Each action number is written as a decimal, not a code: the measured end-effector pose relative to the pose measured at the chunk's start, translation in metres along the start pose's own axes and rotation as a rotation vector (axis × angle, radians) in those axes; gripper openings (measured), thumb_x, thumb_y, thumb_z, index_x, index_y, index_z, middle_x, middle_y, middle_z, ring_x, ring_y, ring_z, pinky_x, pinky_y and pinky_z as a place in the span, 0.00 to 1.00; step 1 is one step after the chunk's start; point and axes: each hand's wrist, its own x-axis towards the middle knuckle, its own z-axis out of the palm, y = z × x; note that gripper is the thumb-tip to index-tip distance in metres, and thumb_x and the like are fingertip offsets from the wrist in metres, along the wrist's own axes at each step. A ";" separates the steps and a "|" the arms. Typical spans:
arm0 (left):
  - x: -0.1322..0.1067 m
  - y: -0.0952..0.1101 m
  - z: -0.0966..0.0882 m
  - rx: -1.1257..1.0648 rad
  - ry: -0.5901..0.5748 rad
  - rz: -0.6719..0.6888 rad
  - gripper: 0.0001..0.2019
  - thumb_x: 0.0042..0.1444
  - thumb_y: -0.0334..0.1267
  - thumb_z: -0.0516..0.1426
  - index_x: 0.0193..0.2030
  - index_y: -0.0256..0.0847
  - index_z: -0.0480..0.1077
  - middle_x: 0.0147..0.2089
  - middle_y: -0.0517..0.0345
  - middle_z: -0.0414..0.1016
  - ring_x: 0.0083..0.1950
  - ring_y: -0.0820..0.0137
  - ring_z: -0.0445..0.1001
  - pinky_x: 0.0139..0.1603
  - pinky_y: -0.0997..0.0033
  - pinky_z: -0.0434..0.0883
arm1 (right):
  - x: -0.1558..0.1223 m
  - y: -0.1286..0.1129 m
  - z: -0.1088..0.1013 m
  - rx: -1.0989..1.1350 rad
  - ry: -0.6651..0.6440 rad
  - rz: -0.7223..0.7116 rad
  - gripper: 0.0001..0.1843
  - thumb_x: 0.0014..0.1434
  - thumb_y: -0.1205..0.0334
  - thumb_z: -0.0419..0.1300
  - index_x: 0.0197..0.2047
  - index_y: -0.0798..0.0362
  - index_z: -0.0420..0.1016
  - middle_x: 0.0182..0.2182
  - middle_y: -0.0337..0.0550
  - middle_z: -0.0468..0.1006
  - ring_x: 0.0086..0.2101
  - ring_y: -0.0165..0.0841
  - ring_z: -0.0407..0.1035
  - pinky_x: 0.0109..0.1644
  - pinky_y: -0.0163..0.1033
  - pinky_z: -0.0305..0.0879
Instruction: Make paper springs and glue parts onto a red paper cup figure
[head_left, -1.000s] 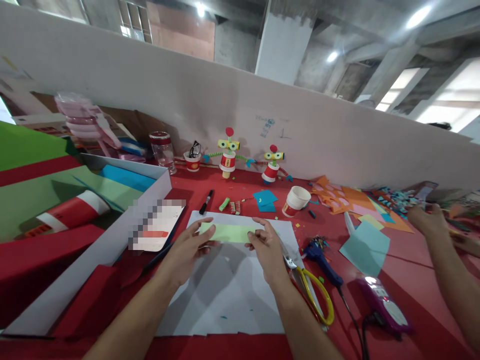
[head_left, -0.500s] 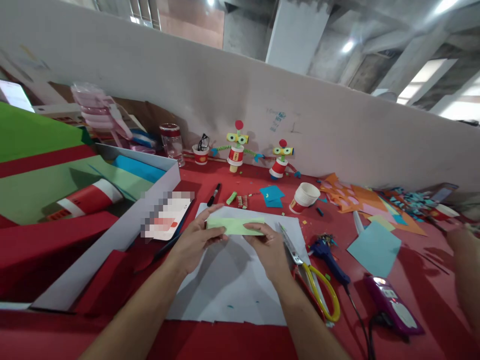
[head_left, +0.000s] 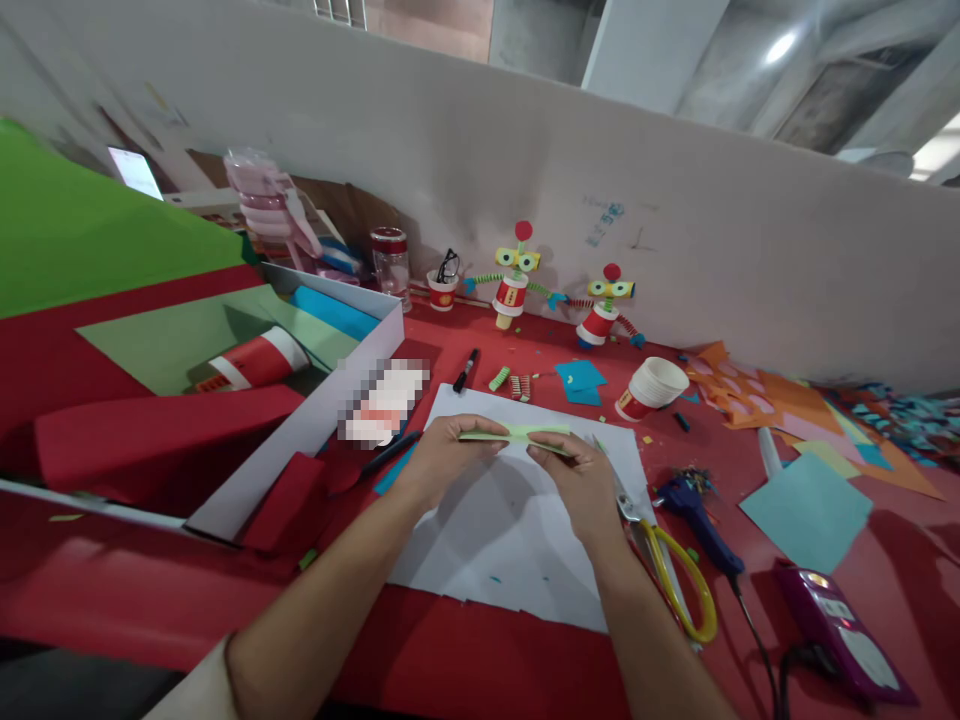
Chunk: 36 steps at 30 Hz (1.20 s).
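Between my two hands is a strip of light green paper (head_left: 517, 433), held up over a white sheet (head_left: 502, 530). My left hand (head_left: 450, 455) pinches its left end, and my right hand (head_left: 577, 475) pinches the right end. The strip is seen almost edge-on, bent or folded along its length. Scissors with yellow handles (head_left: 697, 600) lie just right of my right hand, their blades partly hidden by it. Beyond the sheet rest a small folded green paper piece (head_left: 499, 378) and a black marker (head_left: 466, 370).
Two paper-cup robot figures (head_left: 511, 297) (head_left: 598, 325) stand by the wall. Stacked paper cups (head_left: 652, 388), blue paper (head_left: 581, 382), a blue glue gun (head_left: 701, 525) with a cord and a purple device (head_left: 844, 630) are to the right. A white-walled box (head_left: 307, 425) occupies the left.
The green strip has tipped from showing its flat face to nearly edge-on, with both hands still on it. The view has shifted left, and the other person's arm at right is gone.
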 end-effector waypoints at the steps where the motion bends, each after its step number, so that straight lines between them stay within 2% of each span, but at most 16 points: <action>1: 0.001 0.000 -0.001 0.003 0.001 0.004 0.09 0.41 0.36 0.65 0.33 0.41 0.77 0.34 0.55 0.79 0.38 0.66 0.75 0.41 0.67 0.69 | 0.000 0.001 0.000 0.003 -0.009 -0.004 0.08 0.46 0.58 0.66 0.33 0.47 0.81 0.33 0.41 0.79 0.36 0.37 0.71 0.42 0.41 0.68; 4: 0.001 0.001 -0.003 -0.020 -0.007 0.022 0.09 0.40 0.37 0.66 0.31 0.41 0.78 0.35 0.55 0.79 0.37 0.68 0.75 0.43 0.67 0.70 | 0.001 0.003 -0.002 0.048 -0.036 -0.029 0.07 0.48 0.57 0.66 0.32 0.47 0.82 0.33 0.41 0.79 0.36 0.36 0.70 0.42 0.41 0.67; 9: 0.001 0.005 -0.003 -0.104 0.046 0.071 0.09 0.38 0.41 0.67 0.26 0.39 0.77 0.29 0.57 0.78 0.35 0.70 0.73 0.44 0.66 0.70 | 0.002 0.005 -0.002 0.091 -0.020 -0.048 0.06 0.49 0.58 0.66 0.31 0.49 0.81 0.34 0.41 0.78 0.37 0.36 0.69 0.41 0.39 0.65; 15: 0.002 0.004 -0.001 -0.063 0.133 0.033 0.11 0.38 0.42 0.67 0.27 0.38 0.77 0.34 0.53 0.79 0.34 0.70 0.72 0.42 0.68 0.69 | -0.003 0.002 0.004 0.105 -0.016 0.047 0.09 0.50 0.55 0.64 0.30 0.51 0.79 0.29 0.39 0.77 0.31 0.32 0.67 0.36 0.36 0.61; 20: 0.003 0.005 0.000 -0.092 0.189 0.028 0.11 0.36 0.41 0.68 0.24 0.37 0.76 0.21 0.61 0.71 0.26 0.75 0.67 0.33 0.72 0.66 | -0.003 0.000 0.005 0.227 0.024 0.157 0.10 0.46 0.55 0.66 0.30 0.52 0.79 0.22 0.35 0.73 0.28 0.30 0.64 0.35 0.36 0.59; 24: 0.002 0.006 0.000 -0.128 0.221 0.015 0.12 0.34 0.41 0.69 0.23 0.37 0.75 0.22 0.60 0.72 0.28 0.75 0.68 0.34 0.73 0.66 | -0.002 0.002 0.005 0.296 0.037 0.199 0.10 0.44 0.55 0.67 0.28 0.53 0.79 0.21 0.35 0.72 0.27 0.29 0.62 0.35 0.36 0.59; 33: 0.003 0.005 -0.002 -0.194 0.197 0.011 0.13 0.32 0.40 0.70 0.24 0.38 0.75 0.24 0.60 0.74 0.30 0.74 0.71 0.38 0.72 0.69 | -0.002 -0.001 0.005 0.318 0.010 0.093 0.05 0.45 0.61 0.67 0.27 0.52 0.78 0.24 0.35 0.74 0.28 0.29 0.64 0.36 0.36 0.60; 36: 0.002 0.005 -0.002 -0.241 0.189 0.021 0.12 0.35 0.42 0.69 0.24 0.37 0.76 0.27 0.58 0.76 0.33 0.72 0.73 0.41 0.71 0.70 | -0.003 -0.001 0.005 0.317 0.019 0.064 0.05 0.47 0.60 0.66 0.27 0.52 0.77 0.23 0.35 0.73 0.29 0.29 0.64 0.36 0.35 0.61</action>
